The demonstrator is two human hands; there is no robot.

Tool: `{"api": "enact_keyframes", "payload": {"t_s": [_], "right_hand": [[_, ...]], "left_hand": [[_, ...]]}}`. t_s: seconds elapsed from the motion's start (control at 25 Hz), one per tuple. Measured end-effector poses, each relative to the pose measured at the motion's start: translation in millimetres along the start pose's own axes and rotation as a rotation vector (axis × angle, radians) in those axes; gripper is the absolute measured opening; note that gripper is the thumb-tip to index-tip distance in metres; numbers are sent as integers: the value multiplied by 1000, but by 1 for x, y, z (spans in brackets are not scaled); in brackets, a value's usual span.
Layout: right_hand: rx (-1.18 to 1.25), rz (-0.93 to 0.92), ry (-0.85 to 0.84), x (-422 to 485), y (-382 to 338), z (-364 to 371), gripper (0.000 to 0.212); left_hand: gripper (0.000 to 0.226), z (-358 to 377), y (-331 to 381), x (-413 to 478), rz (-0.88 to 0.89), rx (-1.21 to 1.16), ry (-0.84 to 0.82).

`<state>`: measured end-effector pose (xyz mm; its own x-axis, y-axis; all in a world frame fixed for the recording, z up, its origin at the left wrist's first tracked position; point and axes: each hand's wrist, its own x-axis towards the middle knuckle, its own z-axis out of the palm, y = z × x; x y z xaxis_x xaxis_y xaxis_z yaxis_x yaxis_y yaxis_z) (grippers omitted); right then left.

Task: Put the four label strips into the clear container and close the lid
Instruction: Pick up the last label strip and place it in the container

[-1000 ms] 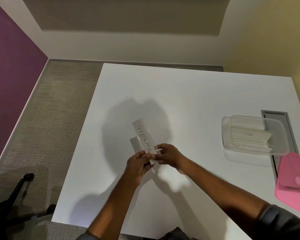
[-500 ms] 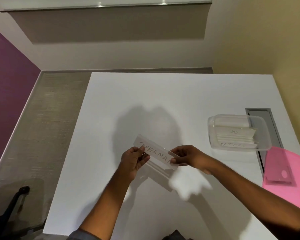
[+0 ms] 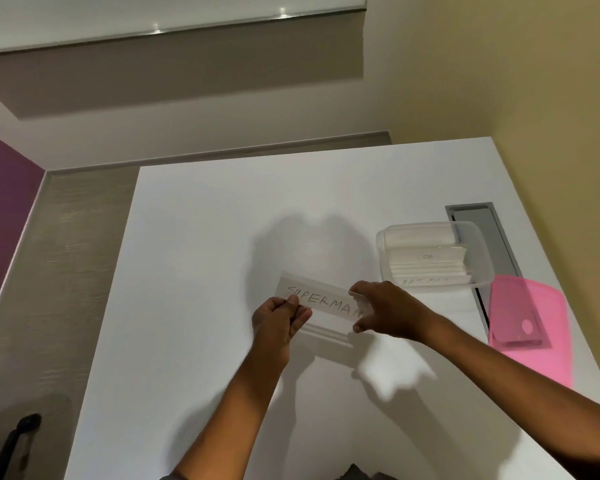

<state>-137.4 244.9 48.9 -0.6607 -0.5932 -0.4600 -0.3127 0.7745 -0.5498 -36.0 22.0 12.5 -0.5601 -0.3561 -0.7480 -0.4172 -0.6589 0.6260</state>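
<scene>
SUPERMAN label strip [image 3: 321, 302] held level above white tabletop [image 3: 194, 271], left hand [image 3: 278, 322] pinching its left end, right hand [image 3: 385, 311] fingers closed on right end. Clear container [image 3: 478, 258] open just right of strip, other strips already inside. Step: carrying this strip over. Next: lift over near rim, lay flat. Pink lid [image 3: 530, 327] right of container, overhanging tabletop edge; bare room left.

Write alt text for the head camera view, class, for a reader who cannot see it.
Two bare hands, left hand and right hand, hold a label strip handwritten SUPERMAN by its ends above a white table. To the right sits an open clear container already holding strips, with its pink lid lying beside it.
</scene>
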Motion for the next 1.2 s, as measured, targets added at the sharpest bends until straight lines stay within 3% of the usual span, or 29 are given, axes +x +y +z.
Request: {"api": "enact_keyframes", "payload": {"t_s": [0.16, 0.36, 0.56, 0.76, 0.92, 1.2], "right_hand": [[4, -21, 83, -11, 25, -11, 47], [2, -9, 122, -25, 45, -24, 53], [3, -25, 154, -33, 71, -42, 43], [6, -57, 149, -45, 97, -64, 41], [22, -65, 165, -55, 114, -82, 43], [-27, -119, 190, -67, 148, -103, 46]], "left_hand": [[10, 24, -7, -9, -7, -7, -60], [17, 48, -17, -13, -23, -15, -149], [43, 67, -19, -6, -39, 81, -239], [83, 89, 3, 9, 144, 639, -244], [77, 115, 22, 16, 476, 1350, -351], [69, 167, 27, 12, 594, 1692, -584]]}}
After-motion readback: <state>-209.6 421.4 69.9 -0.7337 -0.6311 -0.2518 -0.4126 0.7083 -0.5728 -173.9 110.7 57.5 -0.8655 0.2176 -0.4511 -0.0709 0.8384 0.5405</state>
